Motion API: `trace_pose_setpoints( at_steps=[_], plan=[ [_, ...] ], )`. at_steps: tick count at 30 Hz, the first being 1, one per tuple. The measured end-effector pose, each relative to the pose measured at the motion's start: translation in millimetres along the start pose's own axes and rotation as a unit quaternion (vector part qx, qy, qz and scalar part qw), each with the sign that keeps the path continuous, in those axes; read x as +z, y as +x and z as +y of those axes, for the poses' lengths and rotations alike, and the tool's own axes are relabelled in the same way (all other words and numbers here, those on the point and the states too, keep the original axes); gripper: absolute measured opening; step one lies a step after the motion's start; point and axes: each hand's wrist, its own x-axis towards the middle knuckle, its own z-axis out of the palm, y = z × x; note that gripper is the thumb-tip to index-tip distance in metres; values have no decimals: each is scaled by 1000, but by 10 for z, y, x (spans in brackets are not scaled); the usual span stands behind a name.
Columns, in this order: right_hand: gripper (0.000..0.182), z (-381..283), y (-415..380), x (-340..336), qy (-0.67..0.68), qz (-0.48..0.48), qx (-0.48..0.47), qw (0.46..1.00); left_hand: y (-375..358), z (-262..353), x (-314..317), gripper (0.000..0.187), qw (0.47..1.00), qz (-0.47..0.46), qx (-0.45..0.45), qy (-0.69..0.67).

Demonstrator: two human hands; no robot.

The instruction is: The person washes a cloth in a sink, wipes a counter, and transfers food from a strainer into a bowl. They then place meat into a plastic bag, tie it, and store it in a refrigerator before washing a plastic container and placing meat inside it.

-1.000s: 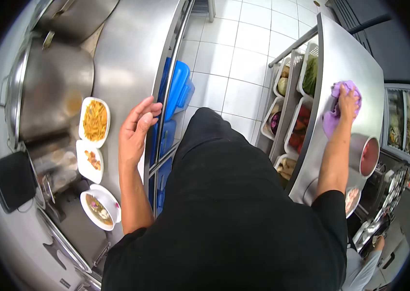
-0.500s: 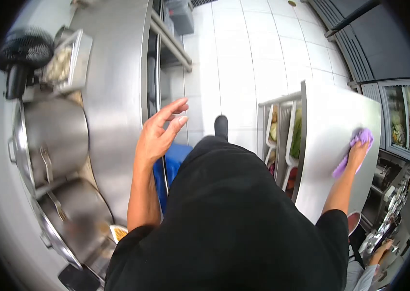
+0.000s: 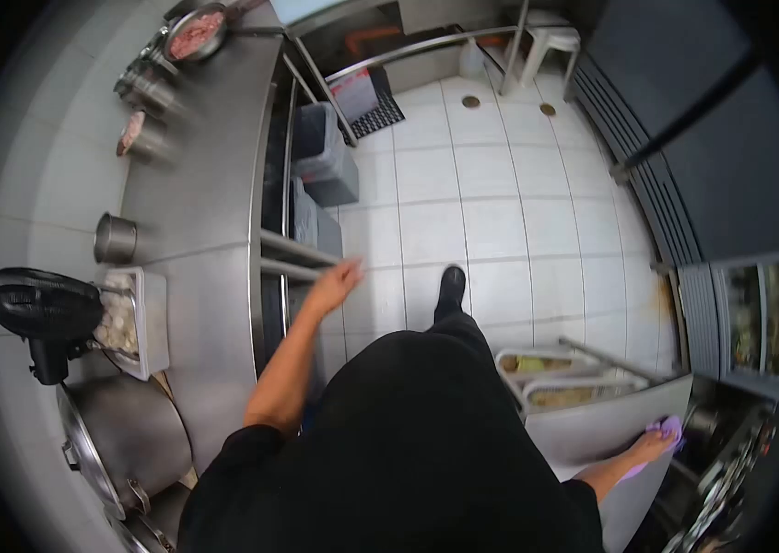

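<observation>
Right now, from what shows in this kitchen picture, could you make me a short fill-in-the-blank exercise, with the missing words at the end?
1. The right hand is on a cloth coloured ____.
2. The left hand, away from the cloth and blurred, appears to hold ____.
3. The fan next to the white tub is coloured ____.
4. The floor is covered with white ____.

Missing words: purple; nothing; black; tiles.

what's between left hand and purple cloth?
Head view, going from left hand to purple cloth: tiled floor, black-clad leg, white bins, steel counter.
</observation>
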Motion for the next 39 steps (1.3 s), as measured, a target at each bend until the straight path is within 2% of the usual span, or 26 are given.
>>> trace_pose_setpoints(
  at_steps=[1, 2, 3, 4, 5, 7, 8, 10, 12, 13, 14, 15, 16, 17, 18, 19, 21, 22, 25, 26, 29, 33, 34, 36, 37, 39],
  plan=[
    [46, -223, 123, 251, -55, 0, -7, 998, -14, -550, 86, 39, 999, -17, -13, 42],
    [46, -446, 242, 459, -113, 5, -9, 994, -66, -614, -17, 36, 966, -141, -167, 137],
    [45, -754, 381, 627, -171, 17, -9, 985, -192, -1389, 86, 29, 944, -149, -295, -13],
    [45, -1302, 516, 852, -44, -54, 115, 991, -293, -2018, 156, 23, 887, -121, -422, -143],
    [46, -1713, 663, 1206, 27, -104, 182, 977, -250, -1256, 43, 23, 846, -60, -506, -157],
    [51, -2683, 887, 1964, 139, -205, 267, 931, -51, -843, -55, 38, 832, 9, -481, -276],
    [52, -3006, 881, 2533, 188, -215, 152, 946, 170, -688, -32, 39, 839, 34, -453, -300],
    [53, -4417, 921, 3198, 296, -327, 102, 892, 927, -348, -54, 42, 850, 91, -389, -344],
    [42, -5903, 934, 3404, 295, -435, -20, 850, 1814, 66, -86, 52, 872, 91, -267, -400],
    [38, -6649, 942, 3507, 301, -482, -79, 819, 2273, 411, -218, 58, 872, 60, -214, -436],
    [38, -7146, 880, 3683, 398, -545, -149, 723, 2696, 825, -405, 63, 869, 27, -160, -468],
    [42, -7696, 868, 3654, 386, -634, -184, 644, 3121, 1204, -573, 70, 846, 12, -120, -519],
    [49, -8152, 804, 3721, 438, -496, -421, 620, 3505, 1525, -739, 72, 805, -1, -76, -588],
    [52, -8536, 863, 3632, 389, -470, -529, 590, 3817, 1865, -884, 68, 787, 33, 0, -616],
    [55, -8878, 981, 3593, 335, -432, -629, 553, 4123, 2042, -1098, 66, 760, 41, 40, -648],
    [56, -9078, 1051, 3741, 335, -471, -604, 548, 4429, 2219, -1312, 63, 729, 46, 80, -678],
    [57, -9407, 1218, 4017, 336, -545, -548, 538, 4955, 2384, -1731, 59, 657, 3, 75, -750],
    [58, -9516, 1384, 4165, 305, -586, -509, 552, 5209, 2642, -1905, 54, 650, 36, 128, -748],
    [64, -9668, 1801, 4704, 287, -648, -392, 586, 5735, 3083, -2363, 54, 677, 7, 158, -718],
    [74, -9723, 1902, 4873, 268, -655, -376, 598, 5910, 3293, -2461, 54, 666, 11, 163, -728],
    [78, -10133, 2166, 5232, 415, -624, -321, 579, 6558, 3628, -2653, 55, 639, -37, 199, -742],
    [75, -10846, 2642, 5939, 469, -562, -321, 601, 7565, 3895, -2613, 55, 583, -87, 208, -780],
    [56, -11062, 2788, 6051, 542, -516, -285, 598, 7784, 3996, -2615, 55, 607, -78, 206, -764],
    [44, -11425, 3144, 6446, 519, -497, -273, 639, 8232, 4156, -2584, 53, 650, -53, 201, -731],
    [39, -11555, 3301, 6628, 501, -495, -265, 658, 8487, 4130, -2546, 52, 684, -33, 165, -710],
    [31, -11924, 3570, 7134, 562, -455, -262, 639, 9176, 3929, -2562, 51, 746, 10, 96, -658]
  ],
)
